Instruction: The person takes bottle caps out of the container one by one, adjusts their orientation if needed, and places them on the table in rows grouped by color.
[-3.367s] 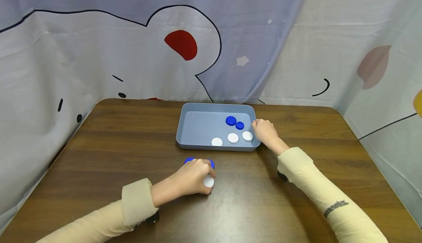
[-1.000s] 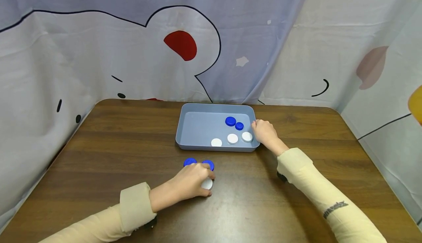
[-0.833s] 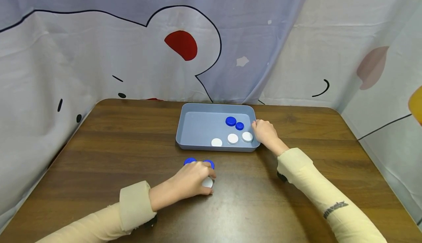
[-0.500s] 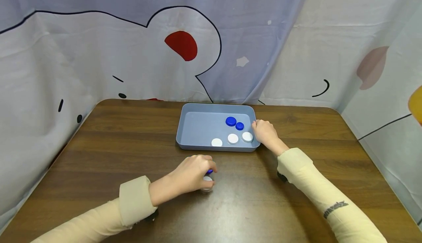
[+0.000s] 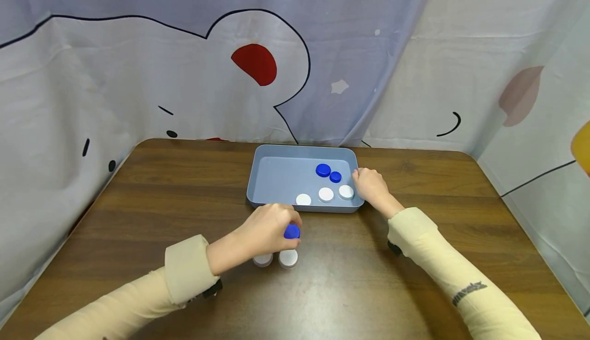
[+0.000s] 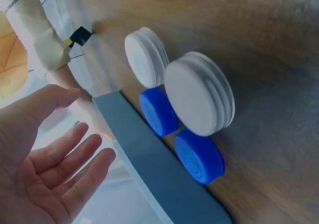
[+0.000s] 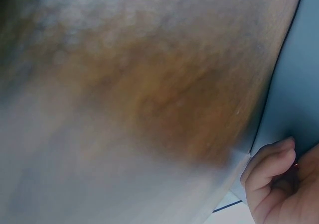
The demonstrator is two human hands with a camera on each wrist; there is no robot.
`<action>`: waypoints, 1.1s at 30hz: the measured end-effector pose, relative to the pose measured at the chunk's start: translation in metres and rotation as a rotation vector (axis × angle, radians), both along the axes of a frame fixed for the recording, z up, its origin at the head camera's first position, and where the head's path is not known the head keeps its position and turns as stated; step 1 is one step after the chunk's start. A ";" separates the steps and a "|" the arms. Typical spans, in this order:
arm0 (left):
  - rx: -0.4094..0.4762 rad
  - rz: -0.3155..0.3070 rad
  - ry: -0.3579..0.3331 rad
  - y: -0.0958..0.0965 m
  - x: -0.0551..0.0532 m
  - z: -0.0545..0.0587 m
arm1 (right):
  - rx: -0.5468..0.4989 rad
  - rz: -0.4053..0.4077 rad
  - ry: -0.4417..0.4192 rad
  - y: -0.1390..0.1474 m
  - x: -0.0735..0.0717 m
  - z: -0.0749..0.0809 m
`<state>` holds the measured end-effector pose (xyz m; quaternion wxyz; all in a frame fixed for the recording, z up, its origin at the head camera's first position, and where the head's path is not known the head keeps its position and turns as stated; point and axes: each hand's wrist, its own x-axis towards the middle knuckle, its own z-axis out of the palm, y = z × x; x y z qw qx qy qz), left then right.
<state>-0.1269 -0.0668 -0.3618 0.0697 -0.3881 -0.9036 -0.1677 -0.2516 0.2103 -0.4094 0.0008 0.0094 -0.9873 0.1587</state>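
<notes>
Your left hand (image 5: 267, 229) hides much of the work from the head camera: one blue cap (image 5: 292, 231) shows between your thumb and fingers, the second blue cap (image 6: 199, 157) only in the left wrist view, and the left white cap (image 5: 262, 260) is partly covered, while the right white cap (image 5: 288, 258) sits beside it in plain sight. That hand's thumb and fingers are spread well apart with nothing between them; the left wrist view shows all four caps standing on the table (image 5: 193, 186). Your right hand (image 5: 372, 186) has its fingers curled on the right wall of the grey-blue tray (image 5: 301, 208); you see only part of that hand in its own wrist view, and much of the table there is blurred. The tray's near wall cuts off the lower edge of one white cap inside (image 5: 303, 199). That wall stands just beyond the blue caps, so room is tight there; bare wood runs wide to the left and right, and the table's far edge lies close behind the tray.
</notes>
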 end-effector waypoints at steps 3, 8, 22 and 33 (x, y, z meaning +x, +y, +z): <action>-0.001 0.009 -0.004 0.000 -0.003 0.004 | 0.000 0.003 0.001 0.000 0.001 0.001; -0.005 0.023 -0.037 0.003 -0.013 0.009 | -0.004 -0.004 -0.006 0.000 0.001 0.002; -0.031 0.055 -0.104 0.010 -0.048 0.003 | -0.003 0.004 0.012 0.000 0.001 -0.001; -0.051 0.091 -0.133 0.022 -0.077 0.009 | -0.003 0.007 0.012 0.001 0.000 -0.001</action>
